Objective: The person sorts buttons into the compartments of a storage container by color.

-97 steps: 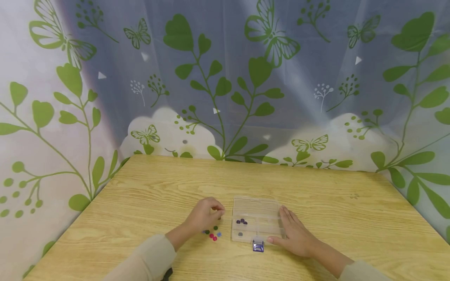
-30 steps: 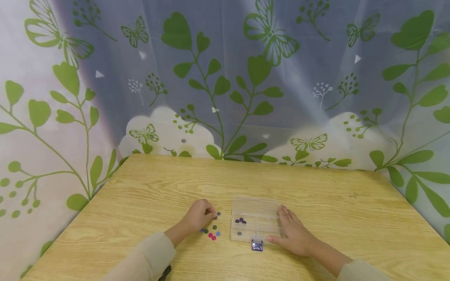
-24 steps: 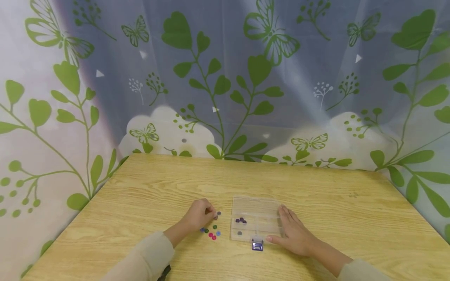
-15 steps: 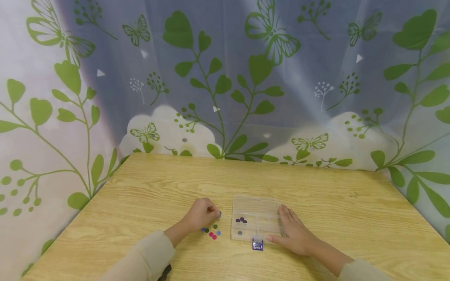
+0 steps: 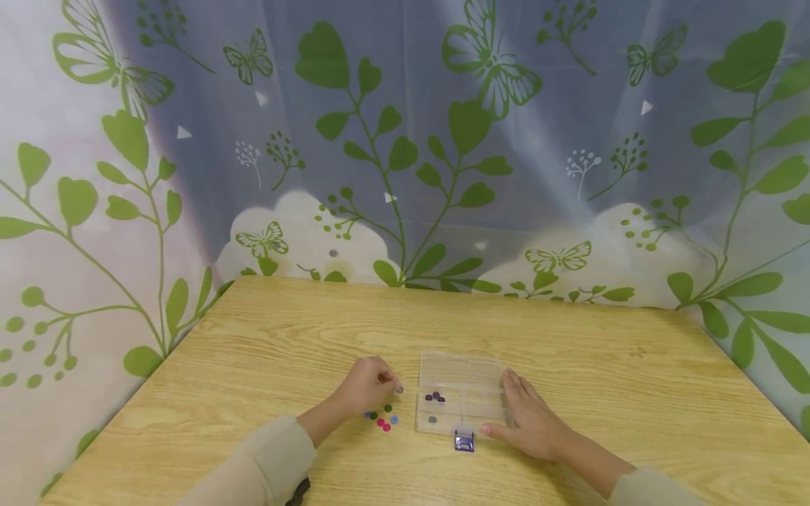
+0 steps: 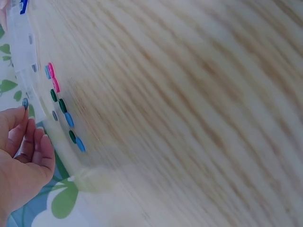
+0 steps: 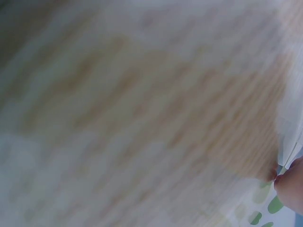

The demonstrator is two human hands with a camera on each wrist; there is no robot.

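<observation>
My left hand (image 5: 367,385) pinches a small grey button (image 6: 25,103) between thumb and fingertip, just left of a clear compartment box (image 5: 465,369). The other fingers are loosely curled. Below that hand, pink buttons (image 5: 383,424), blue buttons (image 5: 395,419) and green buttons (image 5: 388,408) lie on the table; another grey button (image 6: 54,115) shows in the left wrist view. Inside the box are dark purple buttons (image 5: 435,398) in one compartment and a grey button (image 5: 433,419) in the one before it. Along the box's right side rests my right hand (image 5: 534,422), its fingers straight, thumb at the front edge.
The box's lid is raised at the back, and its blue latch (image 5: 464,440) sticks out in front. A wooden table (image 5: 285,323) reaches back to a patterned curtain (image 5: 405,140). Something black (image 5: 299,492) sits by the left sleeve.
A second ago the left fingertips were at two grey buttons on the table; now they hold one and have shifted slightly right, towards the box. The right hand stays against the box.
</observation>
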